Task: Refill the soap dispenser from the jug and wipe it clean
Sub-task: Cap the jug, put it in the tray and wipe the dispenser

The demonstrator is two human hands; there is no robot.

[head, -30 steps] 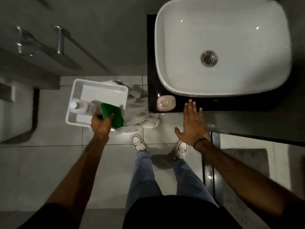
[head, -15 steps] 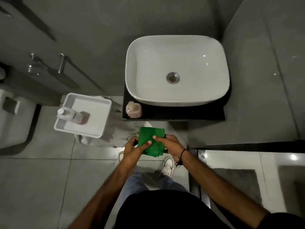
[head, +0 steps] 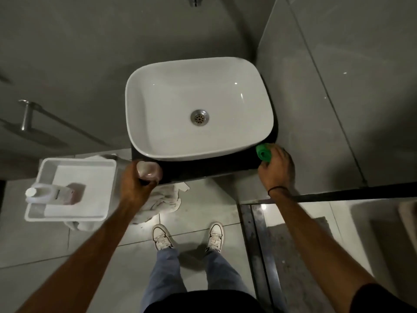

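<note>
While both arms reach out | left hand (head: 135, 185) wraps soap dispenser (head: 149, 170) | right hand (head: 276, 169) clutches green cloth (head: 263, 152)

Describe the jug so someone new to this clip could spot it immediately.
Start at the white oval basin on the dark counter, then look left and down to the white rectangular plastic tray on the floor. The translucent plastic jug with pink liquid lies on its side there, the tray's only bottle, white cap pointing left.

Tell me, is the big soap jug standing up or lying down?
Lying down. The jug rests on its side in the white tray, cap pointing left.
</note>
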